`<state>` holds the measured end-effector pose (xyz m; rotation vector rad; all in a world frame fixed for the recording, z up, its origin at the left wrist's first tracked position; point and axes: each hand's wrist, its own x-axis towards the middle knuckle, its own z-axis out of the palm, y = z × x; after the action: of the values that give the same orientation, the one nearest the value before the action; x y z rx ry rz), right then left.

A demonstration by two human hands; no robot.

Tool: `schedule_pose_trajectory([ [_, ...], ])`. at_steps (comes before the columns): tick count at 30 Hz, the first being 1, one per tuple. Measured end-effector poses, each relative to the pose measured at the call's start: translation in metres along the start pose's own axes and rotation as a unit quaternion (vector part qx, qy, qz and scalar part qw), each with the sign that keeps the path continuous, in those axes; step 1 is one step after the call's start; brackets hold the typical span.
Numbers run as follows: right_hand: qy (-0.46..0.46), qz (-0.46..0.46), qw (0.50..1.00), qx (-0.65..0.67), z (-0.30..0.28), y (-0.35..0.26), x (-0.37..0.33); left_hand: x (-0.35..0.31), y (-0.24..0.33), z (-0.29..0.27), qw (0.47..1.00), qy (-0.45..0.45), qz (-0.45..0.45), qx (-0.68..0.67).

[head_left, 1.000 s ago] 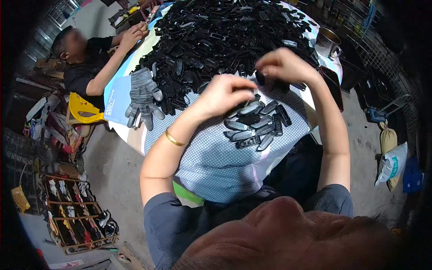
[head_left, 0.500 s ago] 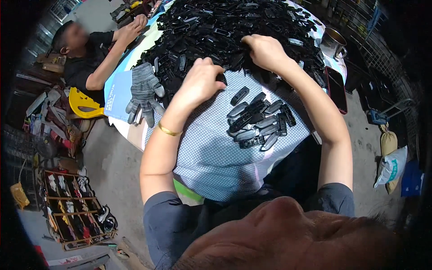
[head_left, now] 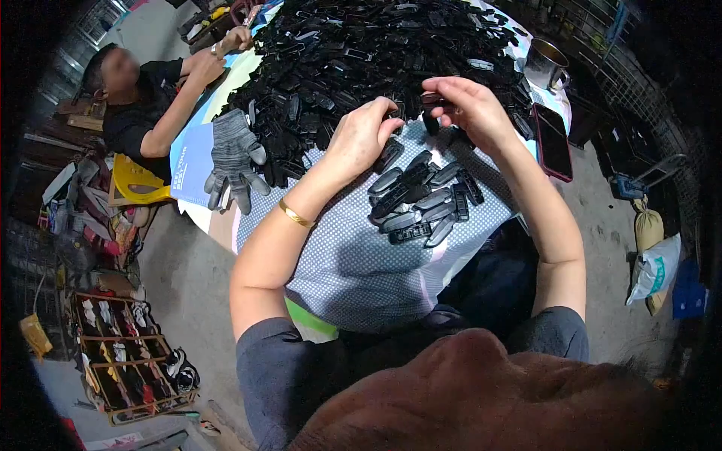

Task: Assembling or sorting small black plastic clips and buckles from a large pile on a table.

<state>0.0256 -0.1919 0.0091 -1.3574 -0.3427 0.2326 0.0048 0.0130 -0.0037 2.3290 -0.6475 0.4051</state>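
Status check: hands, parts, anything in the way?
Left hand by black heap, grip unclear. Right hand apparently pinching black part. Small pile on patterned cloth. Gray glove left of heap, apart from both hands.

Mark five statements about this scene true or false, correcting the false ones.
A gold bangle is on the left wrist. True.
The striped grey glove covers the left hand. False: that hand is bare; the glove lies left of the black pile.
The smartphone lies right of the right hand. True.
The metal mug stands left of the pile. False: the mug stands right.
A smaller group of black plastic pieces lies on the dotted cloth. True.
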Motion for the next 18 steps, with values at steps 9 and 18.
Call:
schedule_pose_trajectory([
  [9,0.005,-0.262,0.916,-0.303,0.033,0.013,-0.013,-0.002,0.010,-0.010,0.879,0.023,-0.095,-0.467],
  [18,0.040,-0.346,0.885,-0.309,0.035,0.008,-0.014,-0.004,0.008,-0.013,0.882,0.042,-0.097,-0.459],
])
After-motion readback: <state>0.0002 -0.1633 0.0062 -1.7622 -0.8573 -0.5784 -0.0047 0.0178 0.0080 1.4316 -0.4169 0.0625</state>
